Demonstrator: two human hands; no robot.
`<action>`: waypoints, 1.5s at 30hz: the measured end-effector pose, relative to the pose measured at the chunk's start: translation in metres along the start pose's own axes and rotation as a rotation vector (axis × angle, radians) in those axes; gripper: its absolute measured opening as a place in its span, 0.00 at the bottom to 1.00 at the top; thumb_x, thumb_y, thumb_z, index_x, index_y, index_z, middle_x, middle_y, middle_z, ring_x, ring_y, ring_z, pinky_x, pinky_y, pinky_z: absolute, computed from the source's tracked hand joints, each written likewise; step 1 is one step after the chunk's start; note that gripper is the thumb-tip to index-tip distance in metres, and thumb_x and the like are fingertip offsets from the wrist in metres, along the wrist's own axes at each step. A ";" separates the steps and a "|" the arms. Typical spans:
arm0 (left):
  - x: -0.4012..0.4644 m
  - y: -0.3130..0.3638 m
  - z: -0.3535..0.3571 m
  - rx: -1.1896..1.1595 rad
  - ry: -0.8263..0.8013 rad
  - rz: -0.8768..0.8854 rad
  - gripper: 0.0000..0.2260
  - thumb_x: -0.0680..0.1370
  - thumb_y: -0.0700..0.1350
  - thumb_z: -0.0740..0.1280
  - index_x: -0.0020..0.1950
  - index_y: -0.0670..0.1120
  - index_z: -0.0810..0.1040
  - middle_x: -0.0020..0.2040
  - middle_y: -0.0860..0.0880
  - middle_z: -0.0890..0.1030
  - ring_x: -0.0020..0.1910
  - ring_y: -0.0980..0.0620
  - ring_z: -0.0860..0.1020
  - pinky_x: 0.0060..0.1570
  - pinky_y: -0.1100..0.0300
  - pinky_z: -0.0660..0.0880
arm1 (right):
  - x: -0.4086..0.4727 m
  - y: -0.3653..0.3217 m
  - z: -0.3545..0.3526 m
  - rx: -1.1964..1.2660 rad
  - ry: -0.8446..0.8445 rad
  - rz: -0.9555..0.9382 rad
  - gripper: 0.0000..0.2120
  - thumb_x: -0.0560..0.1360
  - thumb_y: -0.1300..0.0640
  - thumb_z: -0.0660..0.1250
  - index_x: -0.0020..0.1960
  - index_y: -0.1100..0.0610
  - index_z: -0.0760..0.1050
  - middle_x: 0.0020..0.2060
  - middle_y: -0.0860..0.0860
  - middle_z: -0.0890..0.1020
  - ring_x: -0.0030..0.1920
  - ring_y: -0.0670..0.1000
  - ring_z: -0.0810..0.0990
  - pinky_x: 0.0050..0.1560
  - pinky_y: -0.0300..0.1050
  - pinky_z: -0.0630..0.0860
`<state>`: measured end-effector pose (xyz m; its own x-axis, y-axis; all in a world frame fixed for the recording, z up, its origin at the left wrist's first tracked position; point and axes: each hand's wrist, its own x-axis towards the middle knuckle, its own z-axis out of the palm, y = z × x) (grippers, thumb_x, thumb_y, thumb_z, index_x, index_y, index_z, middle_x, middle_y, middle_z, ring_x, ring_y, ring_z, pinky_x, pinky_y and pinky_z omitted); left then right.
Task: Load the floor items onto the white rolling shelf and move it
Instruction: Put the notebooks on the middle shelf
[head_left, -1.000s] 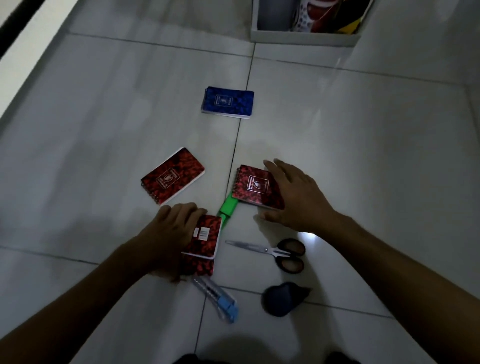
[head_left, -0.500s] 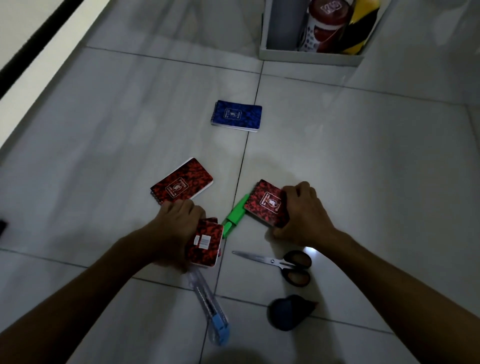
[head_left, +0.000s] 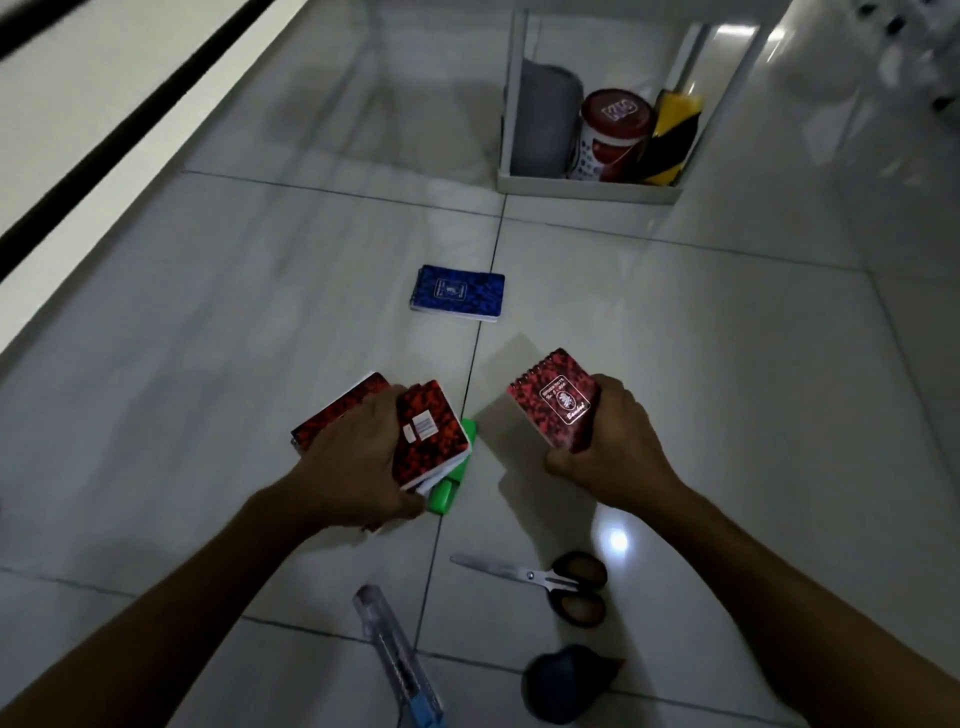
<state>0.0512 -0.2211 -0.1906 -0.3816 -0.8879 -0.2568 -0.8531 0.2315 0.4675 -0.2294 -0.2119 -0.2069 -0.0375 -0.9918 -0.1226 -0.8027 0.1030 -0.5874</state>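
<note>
Head view. The left hand (head_left: 358, 462) has its grip closed on a red notebook (head_left: 434, 441) held back cover up, a white label showing; the fingers curl over its left edge, and the book tilts above the tiled floor (head_left: 208, 322). A second red notebook (head_left: 337, 408) lies partly under that hand; whether the fingers touch it cannot be told. A green object (head_left: 448, 491) lies on the floor just beneath the held notebook, mostly covered by it. The right hand (head_left: 613, 452) has its grip closed on a third red spiral notebook (head_left: 558, 402), front cover facing the camera, raised off the floor and tilted, fingers wrapped round its lower right corner. A blue notebook (head_left: 458, 293) lies flat on the floor farther out, between the hands and the white rolling shelf (head_left: 587, 189), well apart from both. The shelf's lowest tier holds a grey roll (head_left: 545, 124), a red-lidded jar (head_left: 613, 135) and a yellow-and-black item (head_left: 672, 137), standing side by side. Near the person, a pair of black-handled scissors (head_left: 550, 582) lies flat with blades pointing left; a clear utility knife with a blue end (head_left: 397, 657) lies nearer still, and a dark rounded object (head_left: 566, 683) rests just beside it, to its right.
</note>
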 end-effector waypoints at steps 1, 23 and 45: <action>0.002 0.003 0.002 -0.005 0.031 0.005 0.46 0.58 0.59 0.78 0.69 0.46 0.61 0.59 0.49 0.71 0.58 0.49 0.72 0.59 0.49 0.73 | 0.000 0.000 -0.001 0.040 0.025 0.008 0.39 0.56 0.47 0.78 0.62 0.55 0.67 0.51 0.51 0.75 0.50 0.53 0.76 0.48 0.51 0.78; 0.122 0.117 -0.144 -0.046 0.171 -0.108 0.49 0.56 0.68 0.70 0.71 0.51 0.56 0.59 0.48 0.69 0.53 0.46 0.76 0.51 0.50 0.75 | 0.079 -0.059 -0.152 0.105 0.148 -0.012 0.34 0.60 0.48 0.78 0.61 0.49 0.65 0.48 0.42 0.61 0.52 0.47 0.69 0.49 0.38 0.69; 0.241 0.289 -0.449 -0.096 0.484 -0.054 0.54 0.55 0.69 0.69 0.74 0.47 0.54 0.65 0.45 0.73 0.60 0.43 0.75 0.56 0.48 0.74 | 0.222 -0.226 -0.449 0.084 0.476 -0.115 0.36 0.63 0.34 0.74 0.62 0.46 0.62 0.56 0.54 0.78 0.55 0.57 0.78 0.53 0.55 0.78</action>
<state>-0.1274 -0.5465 0.2624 -0.1095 -0.9857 0.1282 -0.8218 0.1624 0.5462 -0.3229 -0.4895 0.2578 -0.2347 -0.9200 0.3138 -0.7679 -0.0225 -0.6402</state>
